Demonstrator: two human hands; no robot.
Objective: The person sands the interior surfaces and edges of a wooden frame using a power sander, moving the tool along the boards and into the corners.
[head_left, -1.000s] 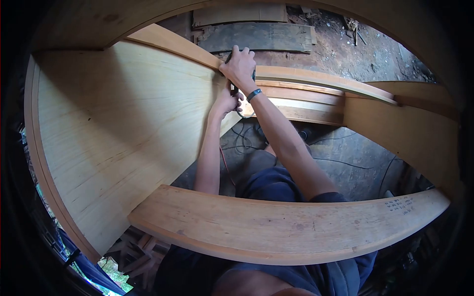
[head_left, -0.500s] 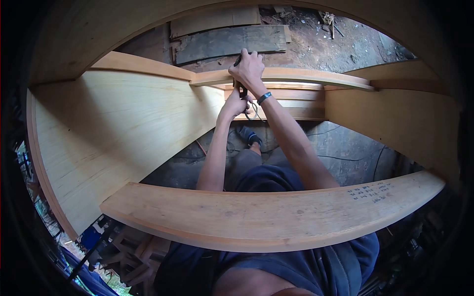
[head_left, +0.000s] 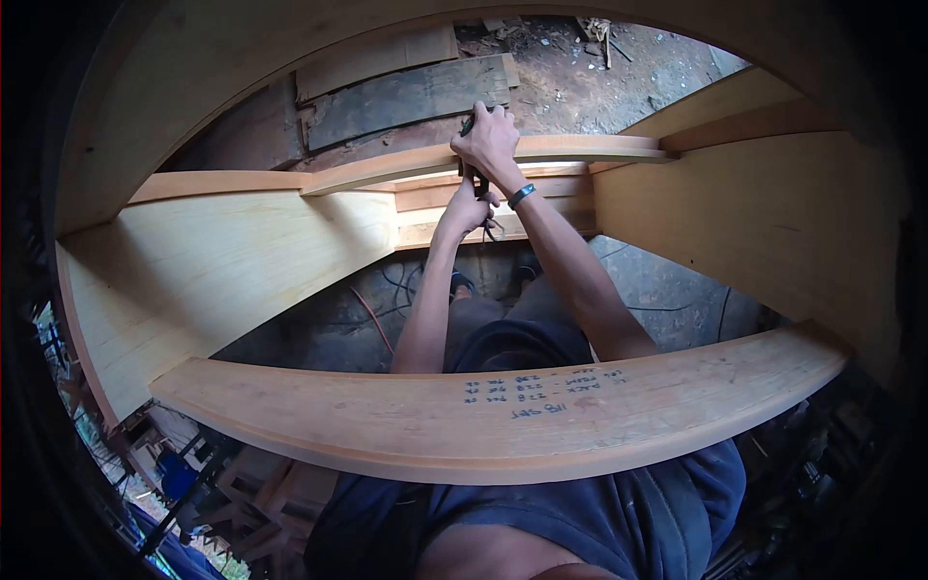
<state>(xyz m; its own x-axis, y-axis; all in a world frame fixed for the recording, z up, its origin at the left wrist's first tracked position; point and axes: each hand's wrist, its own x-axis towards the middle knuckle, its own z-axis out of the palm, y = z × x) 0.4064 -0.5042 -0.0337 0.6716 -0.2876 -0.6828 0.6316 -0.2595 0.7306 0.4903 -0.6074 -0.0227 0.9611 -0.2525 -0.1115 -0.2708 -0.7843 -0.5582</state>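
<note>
My right hand (head_left: 489,138), with a band on its wrist, is wrapped round the top of a dark tool (head_left: 480,184) at the curved wooden rail (head_left: 387,170). Just below the rail, my left hand (head_left: 465,211) grips the lower part of the same tool. A thin cord hangs beside my left fingers. The tool is mostly hidden by my hands, so its exact kind and its contact with the rail are unclear.
Pale wooden panels stand at left (head_left: 242,251) and right (head_left: 735,222). Across my body runs a curved board (head_left: 387,416) with handwriting on it. Loose boards (head_left: 406,101) lie on the dirt ground beyond. Cables (head_left: 372,319) trail over the floor near my feet.
The frame and its written board have shifted left in the view. Both hands, still on the tool, are farther right along the rail. Both feet now show.
</note>
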